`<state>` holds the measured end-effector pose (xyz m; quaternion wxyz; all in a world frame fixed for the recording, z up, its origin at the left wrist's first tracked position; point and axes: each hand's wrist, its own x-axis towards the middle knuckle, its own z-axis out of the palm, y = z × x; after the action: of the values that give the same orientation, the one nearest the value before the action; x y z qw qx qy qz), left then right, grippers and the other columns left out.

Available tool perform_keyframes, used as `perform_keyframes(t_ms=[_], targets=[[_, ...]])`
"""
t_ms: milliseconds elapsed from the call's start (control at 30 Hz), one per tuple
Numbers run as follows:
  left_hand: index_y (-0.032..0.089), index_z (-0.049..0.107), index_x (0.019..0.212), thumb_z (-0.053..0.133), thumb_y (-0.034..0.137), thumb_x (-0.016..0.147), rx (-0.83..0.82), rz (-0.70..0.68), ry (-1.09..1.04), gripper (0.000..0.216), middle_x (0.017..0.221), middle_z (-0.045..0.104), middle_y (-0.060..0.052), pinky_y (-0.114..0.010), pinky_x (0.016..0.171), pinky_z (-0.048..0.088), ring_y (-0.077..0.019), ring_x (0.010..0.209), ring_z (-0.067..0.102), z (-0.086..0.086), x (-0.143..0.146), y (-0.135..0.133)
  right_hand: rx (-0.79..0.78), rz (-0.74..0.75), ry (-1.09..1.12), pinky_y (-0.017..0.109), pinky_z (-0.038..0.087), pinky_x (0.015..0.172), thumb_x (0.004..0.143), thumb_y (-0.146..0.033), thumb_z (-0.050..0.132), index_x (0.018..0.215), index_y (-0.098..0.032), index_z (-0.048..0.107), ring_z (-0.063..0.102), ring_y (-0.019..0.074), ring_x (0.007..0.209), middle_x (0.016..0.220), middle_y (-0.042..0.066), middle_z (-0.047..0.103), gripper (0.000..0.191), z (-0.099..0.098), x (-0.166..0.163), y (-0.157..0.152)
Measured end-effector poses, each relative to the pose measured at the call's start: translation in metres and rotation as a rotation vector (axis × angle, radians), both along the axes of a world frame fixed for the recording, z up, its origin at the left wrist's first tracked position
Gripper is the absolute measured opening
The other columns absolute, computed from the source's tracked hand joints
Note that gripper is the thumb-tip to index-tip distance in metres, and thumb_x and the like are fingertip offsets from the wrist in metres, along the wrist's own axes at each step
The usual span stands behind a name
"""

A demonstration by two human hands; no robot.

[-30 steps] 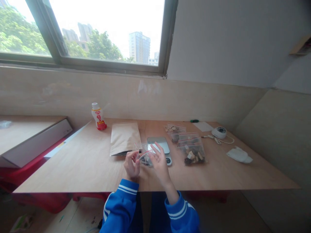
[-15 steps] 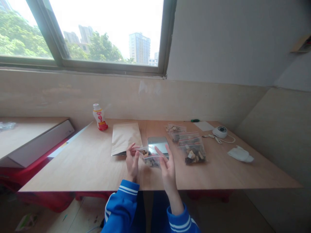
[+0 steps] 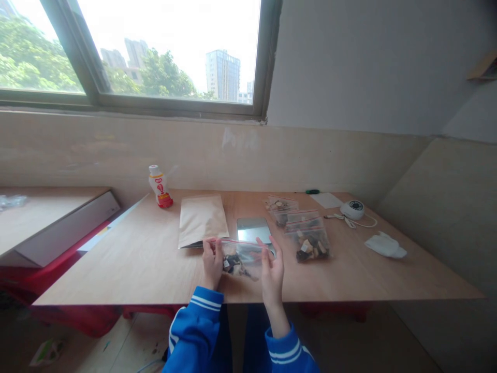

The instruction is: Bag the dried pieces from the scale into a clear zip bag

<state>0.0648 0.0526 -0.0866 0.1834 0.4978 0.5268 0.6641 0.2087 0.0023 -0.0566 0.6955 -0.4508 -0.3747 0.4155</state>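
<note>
the fingers (image 3: 209, 245) of my left hand (image 3: 212, 267) and right hand (image 3: 274, 274) pinch a clear bag (image 3: 237, 265) by its upper corners, a scale (image 3: 251, 227) just beyond them.

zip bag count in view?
At least 3: a held zip bag between the left hand and right hand; a front zip bag right of the scale; a rear zip bag behind that. Overlap may hide more.
</note>
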Motion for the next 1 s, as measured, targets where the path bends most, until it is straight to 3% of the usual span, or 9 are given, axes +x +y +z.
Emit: perform_keyframes(t_ms=[133,333,467,700,1000], targets=[[0.019,0.052,0.085,0.048,0.049,0.087,-0.003,-0.075,0.042,0.031,0.060,0.053,0.003,-0.024,0.047,0.043,-0.0114,0.048,0.050,0.001,0.000,0.000,-0.060,-0.016,-0.032,0.037,0.056,0.072,0.082,-0.053,0.059,0.107,-0.017,0.058,0.071,0.0233,0.076,0.109,0.015,0.070,0.044,-0.017,0.012,0.009],[0.020,0.050,0.079,0.038,0.046,0.091,-0.031,-0.171,0.052,0.031,0.053,0.045,0.005,-0.023,0.045,0.038,-0.0111,0.046,0.045,-0.003,-0.001,-0.004,-0.110,-0.031,0.014,0.035,0.056,0.067,0.074,-0.055,0.066,0.089,-0.015,0.062,0.071,0.0244,0.073,0.090,0.013,0.075,0.042,-0.028,0.026,0.014],[0.021,0.049,0.079,0.035,0.044,0.092,-0.073,-0.239,0.081,0.030,0.053,0.044,0.005,-0.022,0.046,0.038,-0.0112,0.047,0.045,-0.002,-0.002,-0.006,-0.123,-0.044,0.084,0.031,0.055,0.065,0.072,-0.052,0.070,0.089,-0.015,0.062,0.070,0.0217,0.069,0.082,0.010,0.075,0.042,-0.030,0.028,0.014],[0.021,0.049,0.083,0.045,0.045,0.087,-0.128,-0.391,0.077,0.024,0.055,0.045,0.007,-0.022,0.046,0.038,-0.0100,0.046,0.045,0.007,0.000,-0.007,-0.095,-0.087,0.118,0.032,0.056,0.070,0.075,-0.052,0.068,0.094,-0.015,0.063,0.070,0.0222,0.075,0.081,0.008,0.075,0.042,-0.030,0.036,0.014],[0.021,0.050,0.080,0.049,0.045,0.085,-0.092,-0.363,0.081,0.025,0.060,0.050,0.004,-0.022,0.050,0.041,-0.0119,0.055,0.051,0.009,0.000,-0.008,-0.072,-0.133,0.040,0.035,0.056,0.069,0.076,-0.054,0.065,0.094,-0.014,0.064,0.070,0.0239,0.075,0.080,0.009,0.074,0.044,-0.030,0.039,0.011]])
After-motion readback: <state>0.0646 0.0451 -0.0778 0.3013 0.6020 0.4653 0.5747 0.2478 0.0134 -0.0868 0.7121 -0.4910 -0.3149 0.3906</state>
